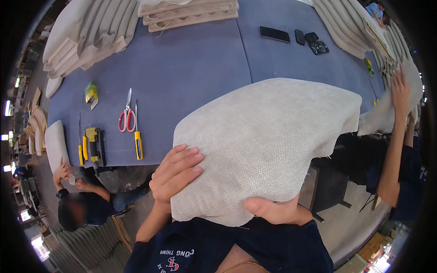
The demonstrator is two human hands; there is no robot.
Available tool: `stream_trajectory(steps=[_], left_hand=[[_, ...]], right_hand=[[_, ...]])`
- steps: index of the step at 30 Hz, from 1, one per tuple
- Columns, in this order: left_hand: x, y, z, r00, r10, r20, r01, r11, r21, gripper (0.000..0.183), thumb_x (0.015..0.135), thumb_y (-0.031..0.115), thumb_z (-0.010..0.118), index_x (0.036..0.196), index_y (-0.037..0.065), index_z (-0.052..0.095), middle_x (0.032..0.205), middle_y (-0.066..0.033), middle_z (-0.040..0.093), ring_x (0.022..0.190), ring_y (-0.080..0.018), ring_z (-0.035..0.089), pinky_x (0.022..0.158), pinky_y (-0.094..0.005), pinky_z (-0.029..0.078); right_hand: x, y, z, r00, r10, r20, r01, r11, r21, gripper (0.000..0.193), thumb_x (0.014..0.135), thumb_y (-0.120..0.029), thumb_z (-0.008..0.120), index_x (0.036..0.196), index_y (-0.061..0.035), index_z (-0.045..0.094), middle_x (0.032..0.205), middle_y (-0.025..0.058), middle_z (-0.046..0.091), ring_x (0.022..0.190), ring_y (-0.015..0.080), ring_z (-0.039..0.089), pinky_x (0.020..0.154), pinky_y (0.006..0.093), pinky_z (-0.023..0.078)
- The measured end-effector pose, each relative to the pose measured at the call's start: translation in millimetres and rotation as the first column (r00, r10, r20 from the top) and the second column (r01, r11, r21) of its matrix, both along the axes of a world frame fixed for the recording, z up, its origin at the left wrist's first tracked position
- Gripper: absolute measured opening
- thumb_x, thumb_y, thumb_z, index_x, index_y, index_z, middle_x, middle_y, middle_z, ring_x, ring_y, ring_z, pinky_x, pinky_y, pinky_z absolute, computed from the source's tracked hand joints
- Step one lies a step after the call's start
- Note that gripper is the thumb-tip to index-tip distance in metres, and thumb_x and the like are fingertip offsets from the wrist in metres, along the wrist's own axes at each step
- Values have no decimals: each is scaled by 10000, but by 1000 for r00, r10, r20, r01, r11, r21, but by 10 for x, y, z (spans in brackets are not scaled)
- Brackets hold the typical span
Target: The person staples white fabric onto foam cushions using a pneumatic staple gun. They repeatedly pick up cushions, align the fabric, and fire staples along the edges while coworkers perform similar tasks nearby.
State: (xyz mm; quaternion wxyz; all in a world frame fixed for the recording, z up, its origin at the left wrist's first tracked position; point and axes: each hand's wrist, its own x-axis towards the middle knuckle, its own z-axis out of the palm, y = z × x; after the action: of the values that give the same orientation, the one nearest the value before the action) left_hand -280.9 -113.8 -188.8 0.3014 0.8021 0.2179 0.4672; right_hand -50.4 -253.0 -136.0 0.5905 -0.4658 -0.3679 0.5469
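Observation:
A large curved panel covered in pale grey-beige woven fabric (259,136) spans the space between my hands, over the table's near edge. Loose threads fray along its right and lower edges. My left hand (175,175) grips its left edge, fingers lying together on top and the thumb hidden. At the lower edge, my right hand (275,211) holds it with the thumb on the fabric; the other fingers are out of sight underneath. Left of the panel on the table are red-handled scissors (127,119), a yellow-handled screwdriver (139,145) and a yellow-and-black staple gun (94,144).
The blue-grey table (200,59) carries stacked fabric panels (191,16) at its far side. A phone (274,34), small black cases (312,38) and a yellow-green box (91,94) lie there. Co-workers handle panels at left (86,204) and right (396,136).

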Motion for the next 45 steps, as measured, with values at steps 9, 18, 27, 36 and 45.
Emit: stream_trajectory(steps=[9, 18, 27, 36, 45], left_hand=[[-69, 201, -36, 995, 2, 101, 14, 988, -155, 362, 964, 229, 833, 1173, -63, 787, 1201, -276, 830, 1189, -443, 808, 1121, -652, 576], [-69, 588, 204, 999, 31, 40, -16, 943, -332, 564, 849, 204, 902, 1311, -82, 751, 1305, -259, 801, 1224, -421, 790, 1107, -445, 589], [-369, 1369, 881, 955, -296, 17, 245, 754, -609, 964, 1062, 743, 571, 1440, -136, 689, 1374, -256, 776, 1368, -311, 705, 1187, -422, 503], [436, 2001, 2027, 584, -307, -751, -12, 922, -387, 470, 1095, 395, 744, 1280, -33, 804, 866, -49, 736, 806, -107, 599, 727, -338, 512], [715, 2188, 2462, 707, -207, -676, 11, 959, -282, 663, 1179, 419, 622, 1648, -45, 547, 1594, -205, 668, 1498, -274, 600, 1271, -405, 434]], right_hand=[[-133, 459, -203, 997, 46, -60, -34, 984, 177, 731, 936, -90, 872, 1564, 61, 530, 1475, 194, 668, 1347, 304, 679, 1150, 429, 530], [-215, 1320, -473, 981, -34, -189, 142, 793, 593, 588, 969, -38, 783, 1511, 56, 576, 1425, 176, 683, 1287, 280, 696, 1127, 418, 532], [-289, 1837, -159, 995, -88, -50, 101, 844, 527, 321, 1093, -92, 717, 776, -41, 725, 660, -19, 664, 598, 58, 605, 551, 269, 451], [-348, 2380, -175, 971, -235, -45, 225, 834, 504, 577, 1130, -323, 747, 630, -46, 667, 584, -18, 623, 539, 56, 550, 506, 312, 419], [-318, 2445, -156, 945, -326, 22, 256, 779, 572, 624, 1133, -352, 731, 591, -48, 664, 527, 12, 614, 494, 73, 557, 489, 319, 404]])
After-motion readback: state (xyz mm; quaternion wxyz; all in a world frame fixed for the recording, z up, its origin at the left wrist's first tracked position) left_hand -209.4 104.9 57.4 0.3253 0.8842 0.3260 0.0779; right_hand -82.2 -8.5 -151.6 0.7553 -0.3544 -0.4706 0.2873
